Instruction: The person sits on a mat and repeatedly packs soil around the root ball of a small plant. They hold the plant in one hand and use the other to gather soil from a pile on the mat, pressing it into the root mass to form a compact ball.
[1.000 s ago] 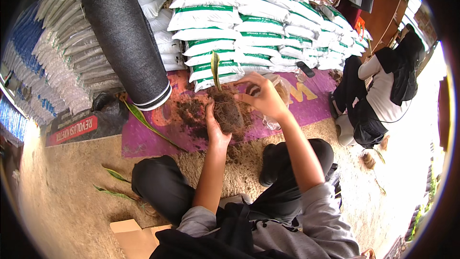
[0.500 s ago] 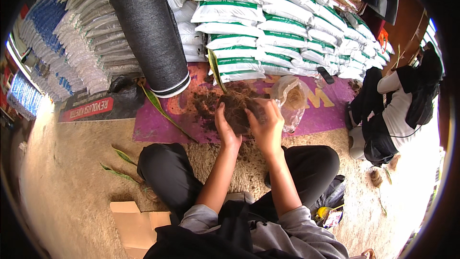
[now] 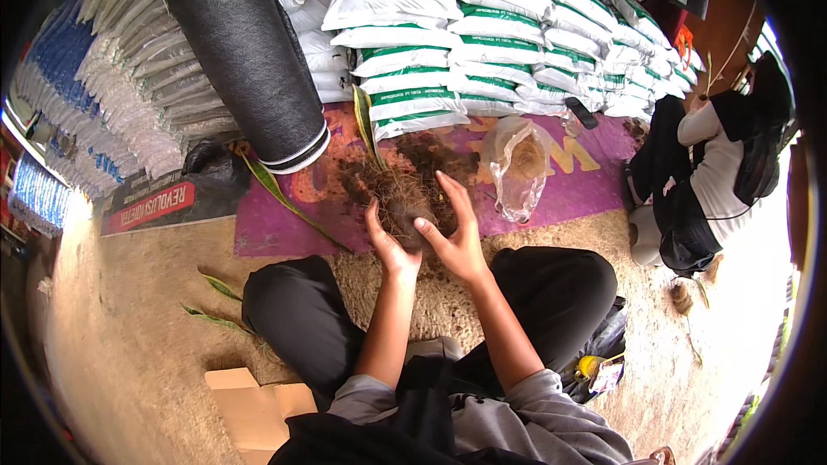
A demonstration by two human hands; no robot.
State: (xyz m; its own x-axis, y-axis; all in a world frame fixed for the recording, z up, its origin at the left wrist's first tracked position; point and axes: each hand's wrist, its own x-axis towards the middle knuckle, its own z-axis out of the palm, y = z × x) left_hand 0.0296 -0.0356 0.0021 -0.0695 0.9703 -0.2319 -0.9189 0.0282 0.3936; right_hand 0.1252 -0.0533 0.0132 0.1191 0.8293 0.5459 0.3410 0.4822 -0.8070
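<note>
A snake plant's root ball (image 3: 403, 200), a brown tangle of fibres and dark soil, sits between my two hands. Its one upright leaf (image 3: 367, 127), green with yellow edges, rises from the far side of the roots. My left hand (image 3: 393, 245) cups the ball from the left and below. On the right, my right hand (image 3: 454, 237) holds it with the thumb pressed on the near face and the fingers stretched along its side. Dark loose soil (image 3: 426, 155) lies on the purple banner (image 3: 276, 228) around the ball.
A clear plastic bag (image 3: 517, 168) with brown material stands right of the soil. A cut leaf (image 3: 289, 198) lies left, near a black mesh roll (image 3: 241, 52). White sacks (image 3: 405, 56) are stacked behind. Another person (image 3: 706, 172) crouches at right; flattened cardboard (image 3: 254, 409) lies near my left leg.
My right hand has shifted from over the root ball to its right side, with the fingers spread wider. The ball's fibrous face now shows more. The view has shifted slightly.
</note>
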